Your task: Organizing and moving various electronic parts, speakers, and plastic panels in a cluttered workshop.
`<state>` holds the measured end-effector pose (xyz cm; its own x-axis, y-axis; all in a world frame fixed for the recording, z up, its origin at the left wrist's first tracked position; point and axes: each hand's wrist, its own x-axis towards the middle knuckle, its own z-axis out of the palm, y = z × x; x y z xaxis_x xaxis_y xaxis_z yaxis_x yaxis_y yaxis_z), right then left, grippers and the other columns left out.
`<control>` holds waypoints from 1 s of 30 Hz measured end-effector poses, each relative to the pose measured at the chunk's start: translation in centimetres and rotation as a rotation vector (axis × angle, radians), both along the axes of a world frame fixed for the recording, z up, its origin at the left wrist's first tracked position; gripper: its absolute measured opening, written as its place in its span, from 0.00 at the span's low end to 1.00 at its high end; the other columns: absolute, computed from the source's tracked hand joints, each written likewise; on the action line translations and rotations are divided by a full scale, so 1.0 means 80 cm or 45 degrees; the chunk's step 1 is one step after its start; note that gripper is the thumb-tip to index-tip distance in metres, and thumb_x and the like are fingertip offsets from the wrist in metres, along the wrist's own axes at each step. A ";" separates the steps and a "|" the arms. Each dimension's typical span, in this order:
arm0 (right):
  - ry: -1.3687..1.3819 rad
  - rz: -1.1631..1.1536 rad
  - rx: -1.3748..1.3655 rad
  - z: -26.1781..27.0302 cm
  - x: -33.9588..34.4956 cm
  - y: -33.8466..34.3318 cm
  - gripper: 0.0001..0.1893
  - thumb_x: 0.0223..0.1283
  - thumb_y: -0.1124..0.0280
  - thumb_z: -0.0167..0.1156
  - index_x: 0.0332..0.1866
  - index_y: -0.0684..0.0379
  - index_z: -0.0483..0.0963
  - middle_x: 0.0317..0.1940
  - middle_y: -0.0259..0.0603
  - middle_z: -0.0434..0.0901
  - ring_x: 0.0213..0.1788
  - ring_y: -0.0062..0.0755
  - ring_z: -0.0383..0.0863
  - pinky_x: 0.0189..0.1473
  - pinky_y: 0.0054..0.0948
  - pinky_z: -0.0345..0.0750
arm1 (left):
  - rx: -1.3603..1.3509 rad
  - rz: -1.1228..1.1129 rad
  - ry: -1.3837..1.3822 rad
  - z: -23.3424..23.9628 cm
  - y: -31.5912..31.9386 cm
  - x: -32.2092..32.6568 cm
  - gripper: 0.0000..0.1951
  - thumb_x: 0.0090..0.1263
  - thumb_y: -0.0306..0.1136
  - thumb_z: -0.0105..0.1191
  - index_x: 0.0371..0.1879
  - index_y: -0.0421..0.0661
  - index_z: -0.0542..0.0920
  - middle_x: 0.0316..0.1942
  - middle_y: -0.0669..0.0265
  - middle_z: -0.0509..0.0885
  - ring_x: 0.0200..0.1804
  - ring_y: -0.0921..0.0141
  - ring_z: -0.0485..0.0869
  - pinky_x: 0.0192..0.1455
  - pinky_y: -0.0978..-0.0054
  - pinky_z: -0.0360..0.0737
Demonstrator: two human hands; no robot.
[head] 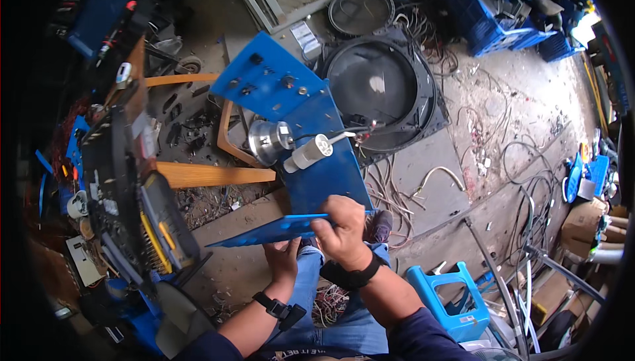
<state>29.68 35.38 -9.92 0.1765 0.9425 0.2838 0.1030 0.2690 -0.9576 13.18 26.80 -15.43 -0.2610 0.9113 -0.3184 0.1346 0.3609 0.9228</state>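
Before me is a blue sheet-metal housing [330, 177] with upturned end panels. My right hand [342, 232] is closed over the top edge of the near end panel [268, 229]. Just below that panel is my left hand [284, 257], its fingers partly hidden by the sheet, so its hold is unclear. A white cylindrical part [310, 153] with a pale cable lies on the housing's base, beside a shiny round metal part [268, 141] with a dark cable. Several small dark fittings stud the far end panel [270, 75].
A large black fan shroud [426, 93] lies beyond the housing. Wooden bars [213, 175] stick out at left, near a cluttered bench [116, 182]. A blue plastic stool [461, 306] stands at right. Loose cables [540, 177] litter the floor; a full blue crate [481, 23] stands farther back.
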 end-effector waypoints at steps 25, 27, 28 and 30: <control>0.059 0.129 -0.218 -0.366 -0.067 0.012 0.22 0.48 0.52 0.60 0.16 0.61 0.67 0.13 0.42 0.65 0.17 0.43 0.67 0.23 0.35 0.63 | -0.526 0.398 -0.009 -0.297 -0.002 -0.059 0.25 0.61 0.17 0.54 0.57 0.42 0.62 0.50 0.61 0.72 0.52 0.69 0.75 0.54 0.73 0.75; 0.079 0.039 -0.214 -0.395 -0.063 -0.008 0.23 0.51 0.50 0.56 0.17 0.62 0.67 0.17 0.44 0.68 0.21 0.44 0.70 0.27 0.35 0.66 | -0.719 0.469 -0.057 -0.313 -0.007 -0.065 0.23 0.61 0.20 0.54 0.54 0.42 0.62 0.39 0.67 0.73 0.39 0.75 0.75 0.41 0.79 0.75; 0.070 0.015 -0.282 -0.406 -0.058 -0.021 0.24 0.54 0.49 0.53 0.19 0.63 0.68 0.20 0.45 0.70 0.25 0.45 0.72 0.30 0.35 0.68 | -0.672 0.461 -0.031 -0.318 -0.010 -0.059 0.19 0.61 0.21 0.55 0.49 0.42 0.65 0.32 0.72 0.70 0.33 0.79 0.71 0.35 0.82 0.70; 0.057 0.022 -0.349 -0.418 -0.046 -0.033 0.26 0.58 0.47 0.47 0.22 0.63 0.69 0.23 0.46 0.74 0.29 0.45 0.75 0.40 0.36 0.72 | -0.777 0.312 0.006 -0.328 -0.017 -0.070 0.21 0.63 0.25 0.54 0.54 0.45 0.64 0.41 0.70 0.71 0.41 0.77 0.72 0.41 0.79 0.71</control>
<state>25.97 32.75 -43.37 0.1661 0.9861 0.0100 0.0567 0.0006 -0.9984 7.59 25.41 -41.69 -0.4406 0.4813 -0.7577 -0.0145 0.8402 0.5421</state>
